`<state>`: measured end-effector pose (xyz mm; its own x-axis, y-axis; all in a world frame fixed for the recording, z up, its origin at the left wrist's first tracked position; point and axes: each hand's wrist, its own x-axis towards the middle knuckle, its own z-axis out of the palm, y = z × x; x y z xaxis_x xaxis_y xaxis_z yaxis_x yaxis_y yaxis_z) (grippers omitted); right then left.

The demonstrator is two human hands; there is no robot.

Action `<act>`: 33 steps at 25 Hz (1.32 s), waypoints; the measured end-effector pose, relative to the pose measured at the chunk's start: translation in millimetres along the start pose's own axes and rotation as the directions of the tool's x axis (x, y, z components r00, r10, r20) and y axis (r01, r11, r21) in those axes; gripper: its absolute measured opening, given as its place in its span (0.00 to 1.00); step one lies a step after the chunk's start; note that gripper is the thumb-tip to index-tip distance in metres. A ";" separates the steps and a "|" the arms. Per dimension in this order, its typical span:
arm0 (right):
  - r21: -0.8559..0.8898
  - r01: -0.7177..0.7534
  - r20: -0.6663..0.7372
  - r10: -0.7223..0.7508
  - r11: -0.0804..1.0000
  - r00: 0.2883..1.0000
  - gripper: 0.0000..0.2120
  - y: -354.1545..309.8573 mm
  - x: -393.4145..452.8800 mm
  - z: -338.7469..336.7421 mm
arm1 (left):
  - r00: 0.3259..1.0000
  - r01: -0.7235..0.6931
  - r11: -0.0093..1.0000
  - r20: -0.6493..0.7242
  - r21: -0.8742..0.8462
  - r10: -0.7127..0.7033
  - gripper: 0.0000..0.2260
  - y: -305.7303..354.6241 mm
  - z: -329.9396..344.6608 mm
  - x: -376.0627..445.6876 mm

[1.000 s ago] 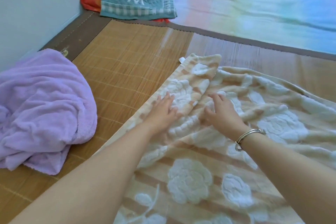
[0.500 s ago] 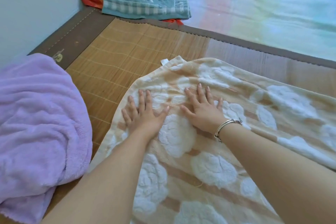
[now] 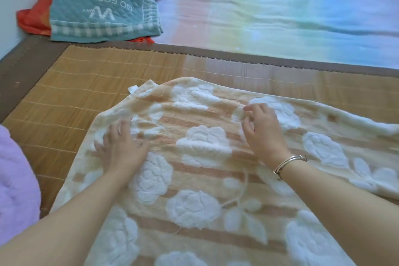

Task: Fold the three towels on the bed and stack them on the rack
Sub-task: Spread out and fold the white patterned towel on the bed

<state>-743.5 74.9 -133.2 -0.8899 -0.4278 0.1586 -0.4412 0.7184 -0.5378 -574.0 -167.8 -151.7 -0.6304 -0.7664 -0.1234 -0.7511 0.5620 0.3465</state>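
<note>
While the purple towel (image 3: 15, 181) lies bunched at the far left and the teal towel (image 3: 101, 4) waits by the wall, the rose towel (image 3: 203, 147) lies spread on the mat (image 3: 86, 75). Judging by this, smoothing before the first fold is in hand. Left hand (image 3: 121, 149) presses flat, fingers spread; right hand (image 3: 262, 129) rests with fingers loosely curled, whether pinching I cannot tell. Next: grip an edge and fold over.

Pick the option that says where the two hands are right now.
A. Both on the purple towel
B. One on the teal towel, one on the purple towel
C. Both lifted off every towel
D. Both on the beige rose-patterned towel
D: the left hand and the right hand both rest on the beige rose-patterned towel, while the purple towel and the teal towel lie untouched.
</note>
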 end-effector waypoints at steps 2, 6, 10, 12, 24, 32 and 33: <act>-0.210 -0.130 -0.071 0.118 0.969 0.990 0.14 51.6 -7.8 -27.9 | 0.970 -0.240 0.965 -0.057 -0.105 0.235 0.30 57.7 8.9 -6.3; -0.404 -0.429 -0.155 0.402 0.808 0.903 0.18 131.0 -23.2 -82.1 | 0.814 -0.543 0.828 0.153 -0.138 0.560 0.25 186.9 46.7 -32.4; -0.429 -0.568 -0.115 0.582 0.702 0.805 0.21 182.0 -32.7 -113.4 | 0.714 -0.596 0.801 0.416 -0.061 0.563 0.26 250.5 92.5 -63.9; -0.385 -0.486 0.026 0.535 0.785 0.844 0.23 199.5 -21.3 -109.6 | 0.730 -0.558 0.830 0.485 0.017 0.481 0.29 254.3 107.5 -62.2; -0.179 -0.329 0.011 0.337 0.927 0.942 0.19 278.8 -145.0 -219.9 | 0.717 -0.643 0.757 0.443 0.119 0.539 0.27 329.6 100.5 -146.2; -0.164 -0.552 0.017 0.562 0.818 0.827 0.24 229.6 -225.6 -331.7 | 0.481 -0.781 0.609 0.488 -0.138 0.728 0.26 384.4 11.7 -288.9; -0.155 -0.569 0.004 0.577 0.807 0.817 0.24 221.8 -236.7 -346.4 | 0.463 -0.791 0.593 0.482 -0.155 0.744 0.27 387.0 -1.4 -301.5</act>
<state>-671.0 525.5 -3.3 -0.9809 0.0628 -0.1839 0.1324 0.9086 -0.3961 -674.4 280.3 20.8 -0.9453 0.2128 -0.2473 0.0837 0.8908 0.4466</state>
